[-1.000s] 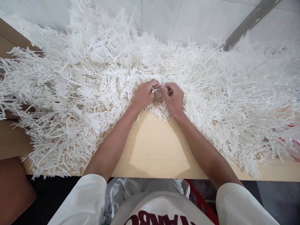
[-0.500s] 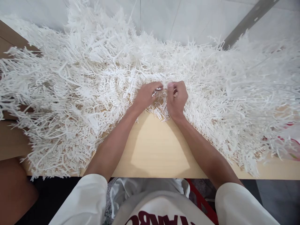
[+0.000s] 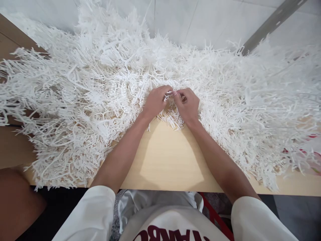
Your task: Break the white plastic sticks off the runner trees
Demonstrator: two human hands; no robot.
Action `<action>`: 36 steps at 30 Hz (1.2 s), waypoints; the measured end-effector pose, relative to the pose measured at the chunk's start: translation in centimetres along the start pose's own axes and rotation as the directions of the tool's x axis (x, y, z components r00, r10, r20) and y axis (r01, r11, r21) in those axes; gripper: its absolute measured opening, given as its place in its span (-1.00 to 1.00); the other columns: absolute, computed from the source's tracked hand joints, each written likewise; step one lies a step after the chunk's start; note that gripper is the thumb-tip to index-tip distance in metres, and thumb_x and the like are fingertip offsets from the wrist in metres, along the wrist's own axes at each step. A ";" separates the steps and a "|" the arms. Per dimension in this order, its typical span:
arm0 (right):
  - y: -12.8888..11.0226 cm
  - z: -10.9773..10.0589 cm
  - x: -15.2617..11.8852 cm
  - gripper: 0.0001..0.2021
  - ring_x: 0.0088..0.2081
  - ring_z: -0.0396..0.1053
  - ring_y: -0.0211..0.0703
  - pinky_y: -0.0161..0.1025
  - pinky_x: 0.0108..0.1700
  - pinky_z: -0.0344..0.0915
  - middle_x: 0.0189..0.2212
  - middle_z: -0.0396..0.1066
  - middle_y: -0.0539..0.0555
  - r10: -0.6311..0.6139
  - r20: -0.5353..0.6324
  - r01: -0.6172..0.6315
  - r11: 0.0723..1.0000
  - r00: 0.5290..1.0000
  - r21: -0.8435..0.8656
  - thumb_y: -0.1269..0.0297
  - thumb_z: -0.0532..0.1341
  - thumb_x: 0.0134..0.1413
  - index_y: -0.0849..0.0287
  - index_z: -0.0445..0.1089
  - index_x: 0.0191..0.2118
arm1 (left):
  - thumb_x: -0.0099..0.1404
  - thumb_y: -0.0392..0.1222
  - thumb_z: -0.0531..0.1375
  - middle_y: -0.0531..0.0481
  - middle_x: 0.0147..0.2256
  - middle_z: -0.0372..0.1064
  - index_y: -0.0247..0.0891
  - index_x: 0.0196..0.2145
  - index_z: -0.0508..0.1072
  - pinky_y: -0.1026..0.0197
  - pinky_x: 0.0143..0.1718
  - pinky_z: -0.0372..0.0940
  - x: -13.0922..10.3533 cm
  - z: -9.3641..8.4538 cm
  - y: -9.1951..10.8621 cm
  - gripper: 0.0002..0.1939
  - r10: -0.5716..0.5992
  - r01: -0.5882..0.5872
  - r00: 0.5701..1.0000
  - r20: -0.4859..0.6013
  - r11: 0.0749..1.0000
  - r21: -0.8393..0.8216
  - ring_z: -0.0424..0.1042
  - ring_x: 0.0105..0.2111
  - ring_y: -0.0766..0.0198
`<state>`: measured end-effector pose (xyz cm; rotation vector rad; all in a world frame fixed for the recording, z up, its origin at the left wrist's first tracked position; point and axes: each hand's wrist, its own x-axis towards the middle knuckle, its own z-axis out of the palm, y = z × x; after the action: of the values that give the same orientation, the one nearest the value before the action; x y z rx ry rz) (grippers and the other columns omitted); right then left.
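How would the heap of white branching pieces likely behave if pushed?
The heap would probably shift as a loose clump, its forked strands visibly interlaced. It looks light, being thin sprigs with gaps between. Rolling seems unlikely given the spiky ends.

White sprigs (image 3: 105, 87) before you, pale yellow-tan table (image 3: 173, 157) with faint grain, your white shirt (image 3: 163, 219) with maroon lettering (image 3: 156, 233), red bar (image 3: 217, 217), brown cardboard (image 3: 15, 147), light grey wall (image 3: 215, 23) with thin dark lines
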<state>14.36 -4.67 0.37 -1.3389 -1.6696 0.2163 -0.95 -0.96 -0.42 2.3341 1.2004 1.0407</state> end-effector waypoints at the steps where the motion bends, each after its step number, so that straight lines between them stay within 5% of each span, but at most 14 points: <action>1: 0.0 0.0 -0.1 -0.63 -0.36 0.34 -0.26 -0.23 -0.24 0.29 -0.42 0.41 0.01 -0.007 -0.008 0.007 1.000 1.000 -0.026 -0.05 0.11 0.28 0.14 0.45 -0.34 | 0.12 -0.52 0.03 -0.02 -0.21 0.52 -0.22 -0.20 0.45 0.18 -0.15 0.34 0.0 0.0 0.1 -0.63 0.004 -0.004 1.000 0.007 1.000 0.008 0.48 -0.19 0.22; 11: -0.4 -0.4 -0.8 -0.65 -0.14 0.32 -0.08 0.01 0.01 0.25 -0.35 0.38 0.08 -0.045 -0.177 0.046 0.999 0.983 0.001 -0.06 0.07 0.30 0.05 0.45 -0.29 | 0.11 -0.53 0.04 0.01 -0.24 0.51 -0.19 -0.24 0.43 0.16 -0.16 0.34 -0.1 0.2 0.4 -0.64 0.025 -0.025 0.999 0.030 1.000 -0.009 0.48 -0.20 0.22; 15: -0.5 -0.6 -0.7 -0.58 -0.22 0.33 -0.17 -0.10 -0.10 0.28 -0.34 0.34 0.05 0.035 -0.200 -0.025 0.998 0.979 0.053 -0.11 -0.02 0.33 0.07 0.40 -0.30 | 0.21 -0.50 0.03 0.00 -0.24 0.52 -0.20 -0.25 0.40 0.19 -0.13 0.37 -0.1 0.0 0.2 -0.72 -0.063 0.058 0.997 -0.046 0.994 -0.092 0.50 -0.18 0.25; 20: -0.4 -0.2 -0.2 -0.59 -0.33 0.35 -0.26 -0.25 -0.29 0.26 -0.30 0.40 0.03 0.079 -0.041 -0.075 0.993 0.996 0.091 -0.14 0.00 0.30 0.06 0.38 -0.10 | 0.23 -0.51 0.03 -0.01 -0.21 0.53 -0.21 -0.26 0.39 0.21 -0.13 0.39 0.0 -0.3 0.4 -0.73 -0.090 0.082 0.995 -0.047 0.984 -0.158 0.52 -0.15 0.26; 28: -0.6 -0.1 -0.2 -0.58 -0.51 0.13 -0.32 -0.25 -0.37 0.12 -0.58 0.20 -0.08 0.012 0.009 -0.012 0.999 1.000 -0.033 -0.07 0.10 0.25 0.11 0.17 -0.51 | 0.22 -0.49 0.05 -0.01 -0.25 0.52 -0.19 -0.28 0.37 0.18 -0.17 0.35 0.0 -0.1 0.1 -0.76 -0.039 0.036 0.999 -0.033 0.997 -0.075 0.50 -0.20 0.24; 36: -0.7 -0.3 -0.7 -0.60 -0.53 0.10 -0.34 -0.28 -0.40 0.06 -0.60 0.18 -0.09 -0.153 0.281 0.154 0.988 0.947 0.018 0.02 0.03 0.31 0.12 0.17 -0.51 | 0.23 -0.45 0.04 0.01 -0.30 0.52 -0.17 -0.31 0.39 0.16 -0.20 0.37 -0.1 0.1 -0.2 -0.77 -0.142 0.129 0.984 -0.112 0.985 -0.112 0.50 -0.23 0.24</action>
<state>14.14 -5.60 0.62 -1.2155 -2.0048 0.3238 -1.00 -0.92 -0.64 2.1056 1.2958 1.1799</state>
